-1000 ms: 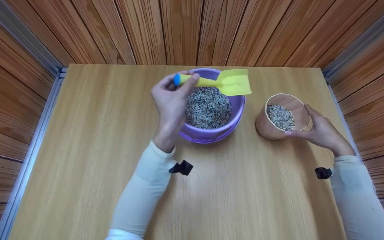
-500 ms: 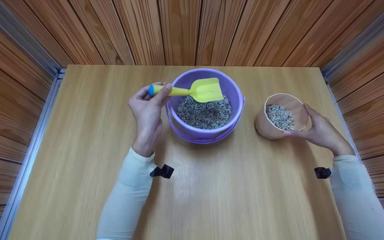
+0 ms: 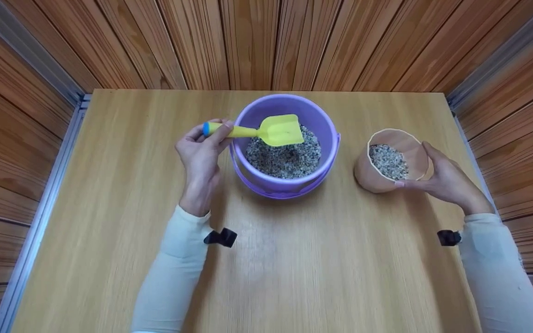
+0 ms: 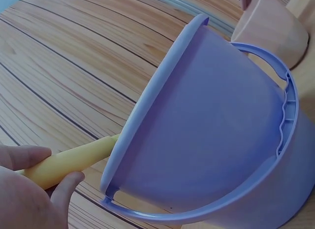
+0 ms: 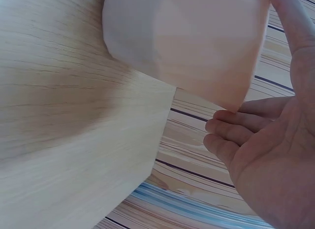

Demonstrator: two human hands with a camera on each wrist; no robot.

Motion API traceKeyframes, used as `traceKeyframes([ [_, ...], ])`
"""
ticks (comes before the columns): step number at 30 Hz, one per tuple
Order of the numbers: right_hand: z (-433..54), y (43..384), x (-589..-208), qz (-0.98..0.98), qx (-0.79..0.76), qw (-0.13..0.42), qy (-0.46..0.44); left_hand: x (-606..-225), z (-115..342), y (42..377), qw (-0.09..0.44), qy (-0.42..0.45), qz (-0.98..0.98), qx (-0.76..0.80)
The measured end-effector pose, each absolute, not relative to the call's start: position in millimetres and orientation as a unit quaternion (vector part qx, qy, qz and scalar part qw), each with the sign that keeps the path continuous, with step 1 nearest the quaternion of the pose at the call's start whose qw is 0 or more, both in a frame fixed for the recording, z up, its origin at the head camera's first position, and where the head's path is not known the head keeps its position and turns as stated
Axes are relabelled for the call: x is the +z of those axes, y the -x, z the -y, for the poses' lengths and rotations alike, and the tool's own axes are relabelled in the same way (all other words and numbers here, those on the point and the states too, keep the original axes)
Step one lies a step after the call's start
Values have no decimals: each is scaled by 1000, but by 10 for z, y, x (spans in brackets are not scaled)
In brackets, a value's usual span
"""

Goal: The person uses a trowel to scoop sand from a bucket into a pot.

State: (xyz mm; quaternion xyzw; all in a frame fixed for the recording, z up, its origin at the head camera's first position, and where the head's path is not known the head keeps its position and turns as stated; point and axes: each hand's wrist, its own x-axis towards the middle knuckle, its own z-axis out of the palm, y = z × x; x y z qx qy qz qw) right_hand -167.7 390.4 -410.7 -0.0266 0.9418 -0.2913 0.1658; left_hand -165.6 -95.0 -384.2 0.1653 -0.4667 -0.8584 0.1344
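Note:
My left hand (image 3: 200, 155) grips the yellow handle of a toy shovel (image 3: 281, 130), whose end is blue. The shovel's flat yellow blade hangs over the mouth of a purple bucket (image 3: 280, 181) with grey gravel (image 3: 287, 159) in it. In the left wrist view, thumb and fingers pinch the shovel handle (image 4: 69, 164) beside the bucket wall (image 4: 202, 120), which hides the blade. On the right, my right hand (image 3: 451, 178) holds a tan pot (image 3: 369, 173) by its rim, thumb at the near side and fingers at the right. Paler gravel (image 3: 389, 162) lies inside the pot.
Both containers stand upright on a light wooden table (image 3: 289, 268). The bucket's purple carrying handle (image 4: 290, 108) is folded down along its near side. Wood-plank walls (image 3: 252, 44) and metal rails (image 3: 40, 210) border the table.
My left hand has drawn the shovel leftward, from over the bucket's right edge to over its middle, and slightly nearer. My right hand and the pot stay where they were.

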Motion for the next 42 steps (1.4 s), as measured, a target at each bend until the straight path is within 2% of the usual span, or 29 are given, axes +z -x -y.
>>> traceKeyframes([
  [7,-3721,1742,-3888,-945,-289,142,56,-3834,933,1668,131,-164,468,-859],
  [17,-3011,1885,-3628,-934,-308,135,121,-3865,909,1651,131,-169,462,-861],
  [25,-2527,1967,-3657,-915,-323,162,179,-3872,908,1639,127,-179,469,-856],
  [31,-2302,2010,-3720,-919,-299,157,203,-3867,885,1639,122,-175,482,-850],
  [42,-2260,2030,-3768,-913,-308,172,204,-3793,847,1622,173,-149,610,-759],
])
